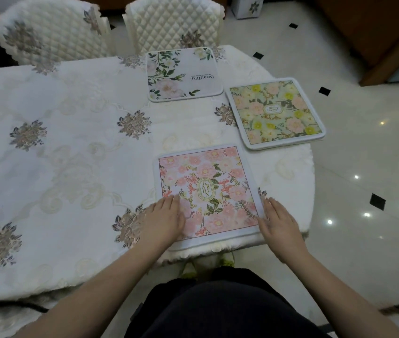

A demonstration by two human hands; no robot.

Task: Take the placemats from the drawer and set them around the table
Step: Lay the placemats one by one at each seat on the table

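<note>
Three square floral placemats lie on the table (71, 132), which has a white embroidered cloth. A pink placemat (205, 189) lies at the near edge in front of me. My left hand (163, 219) rests flat on its left side, fingers straight. At the mat's right edge my right hand (279, 225) lies flat, fingers straight, touching the border. A green and yellow placemat (275, 112) sits at the table's right end, its corner over the edge. A white placemat with green leaves (183, 74) lies at the far side.
Two quilted white chairs (47, 35) (174, 23) stand at the far side of the table. Glossy tiled floor (364, 167) with black diamonds lies to the right. A white box (247, 7) stands on the floor beyond, and dark wooden furniture (376, 32) is at the upper right.
</note>
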